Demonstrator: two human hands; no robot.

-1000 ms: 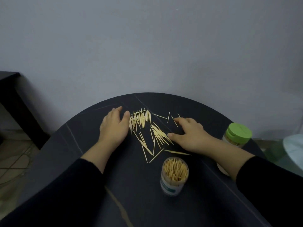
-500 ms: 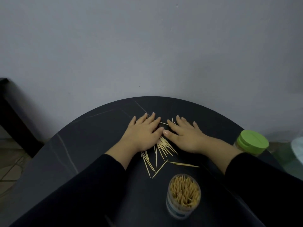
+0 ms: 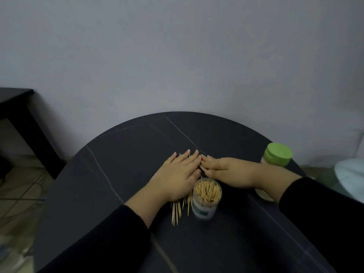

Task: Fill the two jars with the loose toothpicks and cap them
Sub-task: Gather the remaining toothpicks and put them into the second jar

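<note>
loose toothpicks (image 3: 175,212) beside open full jar (image 3: 206,200)

A: How did the left hand (image 3: 177,174) lie?
B: Flat, palm down, fingers straight and close together, pointing away from the body.
A: And the right hand (image 3: 228,171)?
B: Turned toward the left, fingers extended, fingertips (image 3: 204,157) touching the left forefinger. Both forearms wore black sleeves (image 3: 110,239).

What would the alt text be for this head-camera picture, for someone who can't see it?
Two bare hands, the left hand flat and the right hand beside it with fingertips meeting, cover loose toothpicks on a round dark table. An open jar packed with toothpicks stands just in front of them, and a green-capped jar stands at the right.
</note>
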